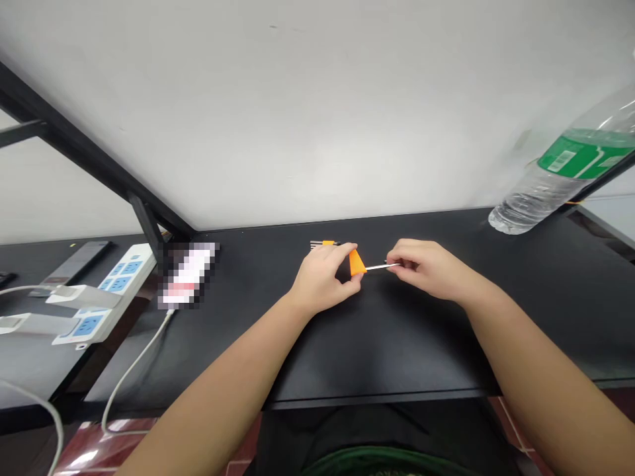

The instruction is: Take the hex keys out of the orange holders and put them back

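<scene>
My left hand (327, 274) pinches a small orange wedge-shaped piece (356, 263) between thumb and fingers, just above the black table. A thin silver metal rod (377, 267) runs from the orange piece toward the right. At the rod's far end, the thumb and fingers of my right hand (421, 268) are closed on it; its tip is hidden by them. Behind my left hand lie several thin dark metal rods (316, 244) with another bit of orange (328, 242). My hand covers part of them, so I cannot tell whether they join the held piece.
A large clear bottle (530, 195) with a green label stands at the back right, near the wall (317, 119). To the left are a pixelated phone (191, 274) on a white cable (124, 377), a white power strip (112, 291) with plugs, and a black frame (94, 152).
</scene>
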### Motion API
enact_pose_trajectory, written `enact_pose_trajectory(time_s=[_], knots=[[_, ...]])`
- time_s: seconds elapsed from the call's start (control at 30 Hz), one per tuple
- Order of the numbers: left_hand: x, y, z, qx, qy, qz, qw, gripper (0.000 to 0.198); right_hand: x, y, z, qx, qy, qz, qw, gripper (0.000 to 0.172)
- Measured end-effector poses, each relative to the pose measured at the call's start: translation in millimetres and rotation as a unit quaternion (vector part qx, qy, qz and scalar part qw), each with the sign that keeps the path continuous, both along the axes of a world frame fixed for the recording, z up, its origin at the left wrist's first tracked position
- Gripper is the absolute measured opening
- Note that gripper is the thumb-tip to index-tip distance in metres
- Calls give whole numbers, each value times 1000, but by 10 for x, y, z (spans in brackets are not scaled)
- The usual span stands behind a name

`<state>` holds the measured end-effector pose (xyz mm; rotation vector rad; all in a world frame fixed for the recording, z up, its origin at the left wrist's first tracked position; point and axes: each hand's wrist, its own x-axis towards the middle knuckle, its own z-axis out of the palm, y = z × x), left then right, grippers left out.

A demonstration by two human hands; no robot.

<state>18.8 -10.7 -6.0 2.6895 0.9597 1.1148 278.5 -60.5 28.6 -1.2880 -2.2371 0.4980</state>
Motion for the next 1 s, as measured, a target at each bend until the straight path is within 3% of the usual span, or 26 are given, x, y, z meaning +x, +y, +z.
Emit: enact_pose_trajectory(time_s=[0.13,0.33,0.5,0.8,1.0], knots=[[18,-26,-2,6,24,-19,1000,49,-91,-39,15,24,6,11,1000,19],[25,-28,-5,3,31,-14,999,48,-274,-79,-25,-8,41,43,998,19],[18,-19,4,29,14,-30,999,41,-281,-64,-70,-71,88,-10,994,17],[34,-8,-48,7,16,-47,999,52,-280,-14,-122,-179,126,-20,976,24],[47,-28,-51,-16,16,-35,999,57,-314,-16,-127,-169,143,-21,975,31]])
